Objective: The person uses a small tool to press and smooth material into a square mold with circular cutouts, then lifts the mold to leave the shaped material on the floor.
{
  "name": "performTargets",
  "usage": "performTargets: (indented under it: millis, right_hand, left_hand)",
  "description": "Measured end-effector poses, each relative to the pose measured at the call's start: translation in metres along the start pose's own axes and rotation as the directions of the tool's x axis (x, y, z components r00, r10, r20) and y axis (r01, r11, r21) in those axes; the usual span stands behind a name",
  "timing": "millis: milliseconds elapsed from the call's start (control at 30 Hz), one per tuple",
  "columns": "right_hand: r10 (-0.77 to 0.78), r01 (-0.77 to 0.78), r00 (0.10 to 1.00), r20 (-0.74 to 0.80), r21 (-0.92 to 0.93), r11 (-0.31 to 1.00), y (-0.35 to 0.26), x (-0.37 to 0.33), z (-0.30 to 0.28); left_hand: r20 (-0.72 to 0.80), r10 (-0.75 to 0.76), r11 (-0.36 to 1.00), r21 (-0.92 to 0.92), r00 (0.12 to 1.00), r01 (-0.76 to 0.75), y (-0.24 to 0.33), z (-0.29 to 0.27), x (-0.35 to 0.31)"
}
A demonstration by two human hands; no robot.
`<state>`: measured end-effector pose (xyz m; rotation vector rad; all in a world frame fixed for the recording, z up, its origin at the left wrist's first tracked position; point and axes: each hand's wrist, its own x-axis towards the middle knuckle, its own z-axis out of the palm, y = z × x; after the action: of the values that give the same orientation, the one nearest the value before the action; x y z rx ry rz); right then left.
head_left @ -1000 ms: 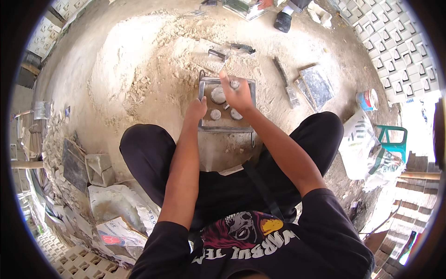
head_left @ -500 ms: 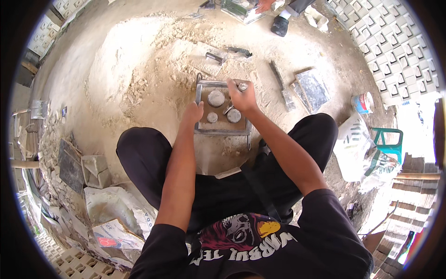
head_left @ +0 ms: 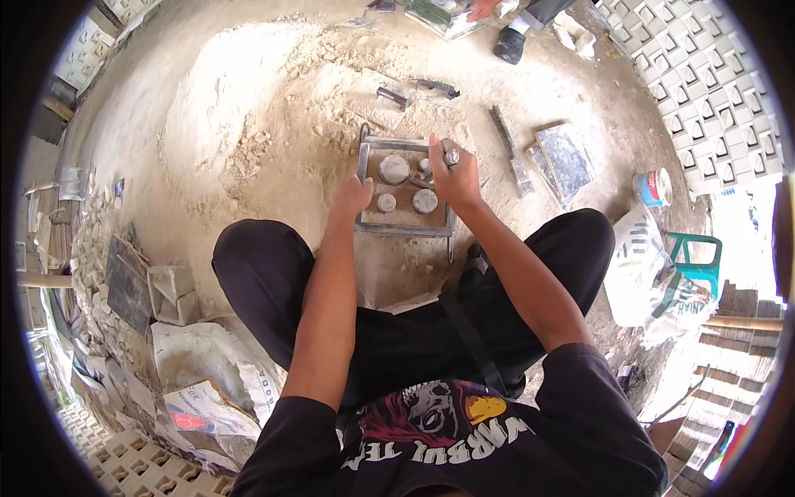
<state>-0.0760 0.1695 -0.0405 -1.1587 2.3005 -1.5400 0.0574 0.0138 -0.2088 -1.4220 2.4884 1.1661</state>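
Note:
In front of my crossed legs, a rectangular metal frame (head_left: 406, 229) packed with brown sand lies on the ground. Several round grey discs of different sizes sit in the sand, the largest disc (head_left: 394, 170) at the upper left. My left hand (head_left: 354, 195) is closed at the frame's left side bar. My right hand (head_left: 456, 172) wraps round a small hand tool (head_left: 451, 156) with a rounded metal butt pointing up. Its lower end reaches the sand among the discs on the right, partly hidden by my fingers.
Loose pale sand (head_left: 219, 91) heaps at the far left. Beyond the frame lie a dark-handled brush-like tool (head_left: 437, 88) and a block-like tool (head_left: 392, 98). A long bar (head_left: 503, 132), a dark flat board (head_left: 563, 160) and a can (head_left: 653, 188) stand to the right. Another person's foot (head_left: 509, 45) is at the top.
My right hand's tool end has moved away from me over the sand, and a small disc beside it now shows. My left hand stays at the frame's side. The whole view has shifted slightly.

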Motion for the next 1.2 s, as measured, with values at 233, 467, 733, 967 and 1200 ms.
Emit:
performTargets:
  millis: [233,467,733,967,1200]
  right_hand:
    - [0.005,0.004,0.998,-0.063,0.139,0.990,0.008,-0.005,-0.004]
    - [0.037,-0.011,0.991,-0.125,0.204,0.979,0.003,0.007,0.004]
    - [-0.047,-0.010,0.991,0.126,0.415,0.910,0.032,0.015,0.032]
    - [0.101,-0.220,0.939,0.330,0.345,0.912,0.058,0.013,0.027]
    - [0.145,-0.332,0.880,0.452,0.368,0.868,0.035,0.028,0.022]
  left_hand:
    - [-0.001,-0.015,1.000,0.003,1.000,0.015,0.006,0.002,0.004]
    - [-0.153,-0.040,0.998,0.036,0.987,0.046,0.012,0.006,-0.001]
    - [-0.122,-0.050,0.998,-0.042,0.991,0.045,0.006,0.010,0.001]
    - [-0.130,-0.031,0.995,-0.098,0.991,0.019,-0.001,0.012,0.005]
    - [-0.151,-0.029,0.995,-0.100,0.988,0.014,0.002,0.011,0.001]
